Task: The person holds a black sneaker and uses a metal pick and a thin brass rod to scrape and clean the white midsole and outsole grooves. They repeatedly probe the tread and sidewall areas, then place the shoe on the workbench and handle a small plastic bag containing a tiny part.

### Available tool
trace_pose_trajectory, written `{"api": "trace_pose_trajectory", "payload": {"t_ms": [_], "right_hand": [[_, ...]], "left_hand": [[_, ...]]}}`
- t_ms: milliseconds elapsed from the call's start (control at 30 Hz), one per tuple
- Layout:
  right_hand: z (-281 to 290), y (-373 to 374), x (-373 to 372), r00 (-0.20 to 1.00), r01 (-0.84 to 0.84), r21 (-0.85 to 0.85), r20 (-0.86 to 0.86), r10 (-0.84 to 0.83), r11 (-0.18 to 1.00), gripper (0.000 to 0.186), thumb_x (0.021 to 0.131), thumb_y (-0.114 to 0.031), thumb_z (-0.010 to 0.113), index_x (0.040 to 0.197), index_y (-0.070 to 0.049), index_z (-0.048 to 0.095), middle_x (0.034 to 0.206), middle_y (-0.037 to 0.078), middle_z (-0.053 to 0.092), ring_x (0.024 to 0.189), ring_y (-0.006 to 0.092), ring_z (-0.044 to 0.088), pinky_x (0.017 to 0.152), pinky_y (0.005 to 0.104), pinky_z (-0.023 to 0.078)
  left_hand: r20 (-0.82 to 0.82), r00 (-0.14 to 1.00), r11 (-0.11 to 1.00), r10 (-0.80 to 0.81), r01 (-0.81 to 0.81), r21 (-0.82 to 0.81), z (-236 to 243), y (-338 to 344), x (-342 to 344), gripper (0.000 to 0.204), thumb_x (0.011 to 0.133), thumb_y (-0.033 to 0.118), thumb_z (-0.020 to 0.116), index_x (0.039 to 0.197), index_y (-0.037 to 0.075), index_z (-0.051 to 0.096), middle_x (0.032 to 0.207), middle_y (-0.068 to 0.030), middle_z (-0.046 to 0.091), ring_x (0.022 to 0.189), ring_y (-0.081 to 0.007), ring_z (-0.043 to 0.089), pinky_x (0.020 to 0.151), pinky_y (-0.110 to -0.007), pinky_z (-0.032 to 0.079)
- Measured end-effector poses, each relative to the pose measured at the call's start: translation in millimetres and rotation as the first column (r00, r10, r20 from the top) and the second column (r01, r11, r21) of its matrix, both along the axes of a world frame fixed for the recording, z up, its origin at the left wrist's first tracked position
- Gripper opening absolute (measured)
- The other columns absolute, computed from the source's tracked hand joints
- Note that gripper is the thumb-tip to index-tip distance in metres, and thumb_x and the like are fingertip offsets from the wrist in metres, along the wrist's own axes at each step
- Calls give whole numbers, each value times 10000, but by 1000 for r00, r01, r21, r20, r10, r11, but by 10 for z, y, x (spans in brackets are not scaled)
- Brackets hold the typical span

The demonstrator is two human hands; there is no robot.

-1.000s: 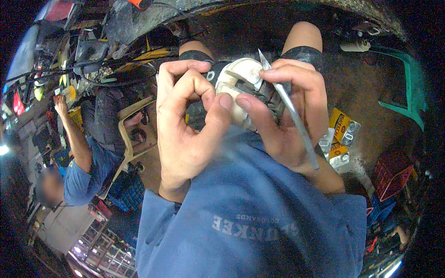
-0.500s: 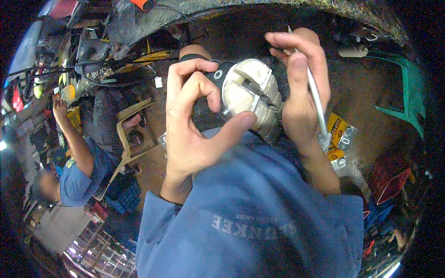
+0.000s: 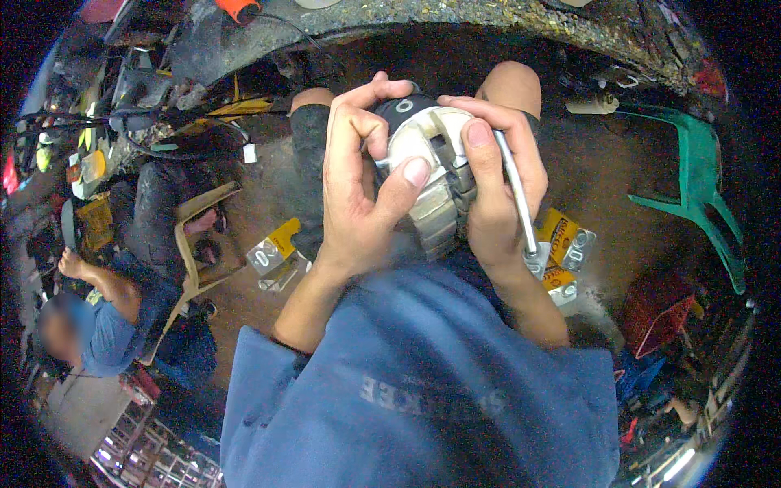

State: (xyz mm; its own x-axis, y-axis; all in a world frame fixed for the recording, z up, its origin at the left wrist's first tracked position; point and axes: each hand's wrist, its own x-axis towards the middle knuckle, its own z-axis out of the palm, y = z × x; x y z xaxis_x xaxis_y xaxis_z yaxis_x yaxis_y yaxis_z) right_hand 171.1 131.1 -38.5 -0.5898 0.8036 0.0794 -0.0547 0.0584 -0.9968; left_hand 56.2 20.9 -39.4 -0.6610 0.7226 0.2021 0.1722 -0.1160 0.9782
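Left hand (image 3: 355,185) and right hand (image 3: 493,193) clamp fingers on the pale ribbed piece (image 3: 434,213) — the right's metal rod (image 3: 518,192), slipping, could scratch it.

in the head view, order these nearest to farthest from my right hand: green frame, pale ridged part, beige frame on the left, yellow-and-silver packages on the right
From the right hand:
1. Pale ridged part: between both hands, touching.
2. Yellow-and-silver packages: lower right of it.
3. Green frame: farther right.
4. Beige frame: across on the left.
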Motion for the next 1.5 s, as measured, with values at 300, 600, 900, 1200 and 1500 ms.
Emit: {"api": "trace_pose_trajectory", "payload": {"t_ms": [300, 600, 900, 1200, 1500], "right_hand": [[47, 67, -12, 998, 18, 113, -60, -11, 993, 392, 873, -164, 885, 1188, -18, 703, 1187, 165, 748, 1051, 224, 730, 926, 360, 593], [43, 110, 34, 997, -69, 202, 42, 61, 977, 341, 1050, -177, 706, 1317, 31, 659, 1290, 210, 742, 1174, 251, 699, 1071, 390, 544], [-107, 1251, -180, 955, -70, 566, 277, -110, 821, 299, 1128, -184, 619, 1355, 9, 610, 1124, 169, 762, 1035, 220, 740, 935, 371, 589], [-594, 2316, -1502, 724, -554, 829, 525, -447, 77, 154, 973, -98, 621, 1086, 0, 656, 903, 215, 722, 908, 414, 750, 801, 493, 617], [137, 1550, -644, 892, -387, 556, 428, 145, 736, 329, 1100, -135, 624, 1395, 7, 657, 1147, 159, 764, 1080, 229, 734, 957, 365, 576]], "left_hand": [[-120, 993, 1000, 2, -3, -6, 49, 49, 20, 356, 880, 211, 790, 971, 75, 474, 1377, -256, 625, 1397, -380, 523, 1261, -558, 347], [-91, 996, 1000, 17, -18, -10, 11, 54, 14, 312, 892, 149, 758, 971, 75, 465, 1369, -248, 623, 1342, -339, 553, 1279, -557, 344], [101, 995, 1000, -17, 15, 24, -91, 48, -53, 456, 982, 158, 718, 1386, -7, 585, 1408, -172, 598, 1417, -299, 539, 1257, -463, 362], [5, 1000, 997, 28, -29, 66, -99, -48, -47, 417, 923, 187, 754, 1284, -7, 679, 1362, -190, 631, 1405, -348, 559, 1263, -491, 367], [-17, 996, 996, 84, -83, 34, -81, -1, 8, 448, 905, 200, 769, 1292, -5, 673, 1363, -206, 628, 1406, -373, 559, 1284, -533, 354]]}}
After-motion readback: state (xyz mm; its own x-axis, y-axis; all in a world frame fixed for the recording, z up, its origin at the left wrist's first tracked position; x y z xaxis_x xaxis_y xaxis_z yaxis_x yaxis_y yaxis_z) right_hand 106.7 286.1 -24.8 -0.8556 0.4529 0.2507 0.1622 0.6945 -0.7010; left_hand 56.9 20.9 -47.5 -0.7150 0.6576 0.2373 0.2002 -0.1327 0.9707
